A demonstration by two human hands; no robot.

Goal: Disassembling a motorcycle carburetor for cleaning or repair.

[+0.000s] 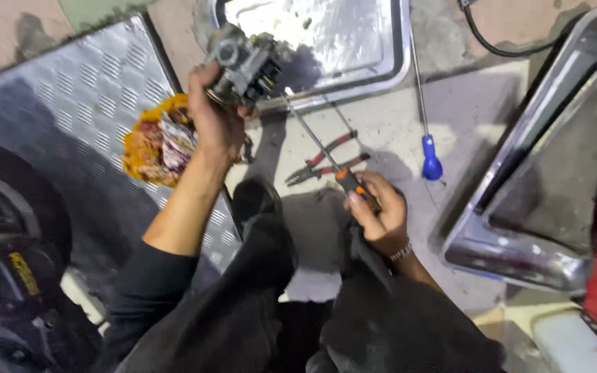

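The left hand [217, 117] holds a small grey metal engine part, it looks like a carburetor [247, 65], lifted above the concrete floor [381, 124], over the near edge of a shiny metal tray [388, 65]. Its fingers are wrapped tight around the lower body of the part. The right hand [378, 211] grips the orange and black handle of a screwdriver [316, 148], fingers closed around it, and the thin shaft points up to the carburetor, where the tip seems to meet it. Red-handled pliers [326, 162] and a blue-handled screwdriver [426, 110] lie on the floor near the middle. To work well, I think the part must stay steady and the shaft straight in line with the screw, so the tip does not slip out.
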